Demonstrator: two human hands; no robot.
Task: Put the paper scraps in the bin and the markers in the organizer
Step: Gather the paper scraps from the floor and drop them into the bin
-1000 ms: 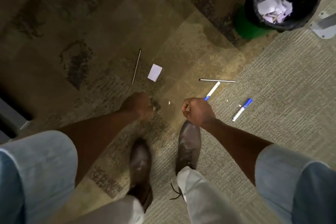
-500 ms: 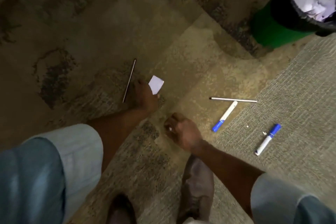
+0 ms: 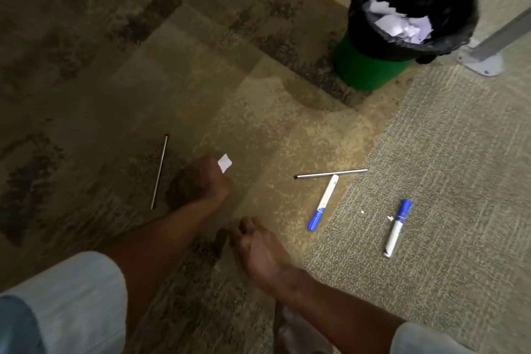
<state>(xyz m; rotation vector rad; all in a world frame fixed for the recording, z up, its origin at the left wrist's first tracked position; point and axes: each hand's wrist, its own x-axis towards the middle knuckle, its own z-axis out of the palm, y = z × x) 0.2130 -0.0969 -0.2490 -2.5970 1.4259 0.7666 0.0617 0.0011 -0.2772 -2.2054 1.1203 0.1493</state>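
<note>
A small white paper scrap (image 3: 224, 163) sits at the fingertips of the left hand (image 3: 201, 184), low over the carpet. Two white markers with blue caps lie flat on the floor to the right: the nearer marker (image 3: 323, 204) points its cap toward the person, its bare end touching a thin metal rod (image 3: 330, 174); the farther marker (image 3: 398, 227) lies well apart, cap away. The green bin (image 3: 370, 66), lined with a black bag, stands upright beyond them with crumpled white scraps (image 3: 399, 23) inside.

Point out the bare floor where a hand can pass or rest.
Free: the carpet between the bin and paper scrap, and right of the outer marker. Crowded: around the inner marker touching a metal rod.
</note>
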